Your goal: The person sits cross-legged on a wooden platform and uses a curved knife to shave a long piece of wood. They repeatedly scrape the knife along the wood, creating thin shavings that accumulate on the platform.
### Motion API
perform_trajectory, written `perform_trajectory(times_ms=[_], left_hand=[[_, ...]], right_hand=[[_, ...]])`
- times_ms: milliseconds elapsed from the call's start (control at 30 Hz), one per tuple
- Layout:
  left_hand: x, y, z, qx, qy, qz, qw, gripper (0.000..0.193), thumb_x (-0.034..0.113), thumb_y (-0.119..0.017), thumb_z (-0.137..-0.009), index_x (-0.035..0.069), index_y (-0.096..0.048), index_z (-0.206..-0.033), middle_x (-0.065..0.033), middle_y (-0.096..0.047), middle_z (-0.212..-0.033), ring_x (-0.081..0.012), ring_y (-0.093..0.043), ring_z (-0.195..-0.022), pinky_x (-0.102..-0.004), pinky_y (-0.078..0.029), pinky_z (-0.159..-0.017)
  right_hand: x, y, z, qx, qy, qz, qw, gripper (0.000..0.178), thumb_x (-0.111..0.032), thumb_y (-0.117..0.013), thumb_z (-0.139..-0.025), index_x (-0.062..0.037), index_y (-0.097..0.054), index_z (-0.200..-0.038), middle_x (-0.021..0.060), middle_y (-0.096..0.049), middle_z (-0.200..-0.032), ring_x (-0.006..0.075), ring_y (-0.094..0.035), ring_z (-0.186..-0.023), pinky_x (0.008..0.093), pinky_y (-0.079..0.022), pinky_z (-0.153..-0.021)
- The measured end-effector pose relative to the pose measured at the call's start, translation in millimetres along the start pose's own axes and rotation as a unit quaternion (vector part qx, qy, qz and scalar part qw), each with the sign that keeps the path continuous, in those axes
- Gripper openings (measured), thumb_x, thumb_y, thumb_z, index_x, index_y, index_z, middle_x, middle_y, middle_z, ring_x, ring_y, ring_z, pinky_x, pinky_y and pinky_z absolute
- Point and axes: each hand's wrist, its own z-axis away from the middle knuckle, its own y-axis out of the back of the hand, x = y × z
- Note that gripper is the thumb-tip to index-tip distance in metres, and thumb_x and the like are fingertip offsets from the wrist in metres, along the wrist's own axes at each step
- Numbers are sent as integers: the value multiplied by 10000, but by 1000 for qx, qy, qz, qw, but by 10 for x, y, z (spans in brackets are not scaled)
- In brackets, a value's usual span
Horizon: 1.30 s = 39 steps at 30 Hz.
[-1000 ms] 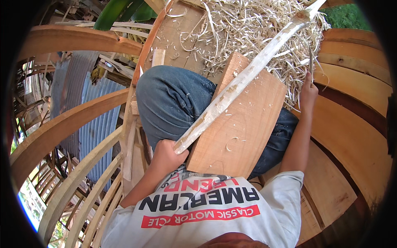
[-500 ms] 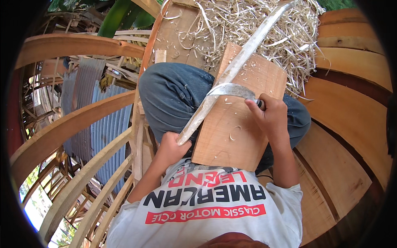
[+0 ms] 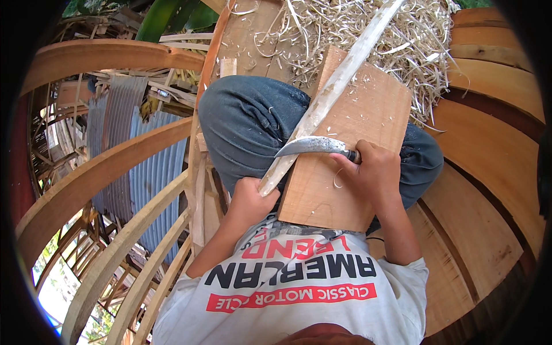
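A long pale wooden stick (image 3: pixel 339 80) slants from my lap up to the far right, lying across a wide brown board (image 3: pixel 351 123) on my legs. My left hand (image 3: pixel 250 200) is closed around its near end. My right hand (image 3: pixel 375 172) grips the dark handle of a curved knife (image 3: pixel 316 145). The blade crosses the stick a short way above my left hand, its tip reaching past the stick's left side. A thin curled shaving (image 3: pixel 337 179) lies on the board beside my right thumb.
A heap of wood shavings (image 3: pixel 402 63) covers the planks beyond the board. Curved wooden ribs (image 3: pixel 109 155) stand at the left, with corrugated metal sheets (image 3: pixel 155 178) below them. Overlapping planks (image 3: pixel 477 155) form a wall at the right. My bent knees flank the board.
The knife has slid down the stick toward my left hand, and its blade now shows without the shaving that lay over it. The view has shifted slightly.
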Motion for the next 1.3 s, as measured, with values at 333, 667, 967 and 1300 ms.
perform_trajectory(times_ms=[333, 667, 967, 1300], left_hand=[[27, -9, -2, 1, 8, 14, 1000, 257, 160, -615, -732, -89, -588, -673, -280, -511, -570, -420, -596, -565, -392, -460, -524], [36, 13, -15, -9, -15, 33, 999, 249, 141, -598, -740, -96, -571, -669, -285, -492, -565, -403, -612, -559, -393, -452, -512], [12, 26, -21, -22, -16, 43, 999, 253, 135, -590, -752, -99, -556, -662, -285, -465, -559, -371, -622, -537, -390, -441, -498], [-5, 4, -14, -23, 8, 63, 998, 282, 143, -599, -768, -94, -532, -629, -227, -423, -501, -111, -400, -489, -379, -406, -474]], right_hand=[[59, -27, -99, 42, 3, 56, 998, 540, -560, -739, -689, -76, -515, -601, 79, -538, -515, 249, -574, -476, 347, -436, -451], [129, -107, -173, 92, 31, 69, 993, 570, -567, -754, -662, -79, -473, -573, 68, -498, -491, 241, -534, -440, 345, -409, -424], [221, -185, -210, 124, 31, 74, 989, 584, -568, -750, -664, -72, -461, -558, 71, -486, -485, 255, -512, -425, 341, -396, -413], [400, -205, -241, 162, -50, 83, 982, 567, -549, -753, -678, -57, -498, -556, 89, -485, -473, 273, -508, -426, 346, -398, -422]])
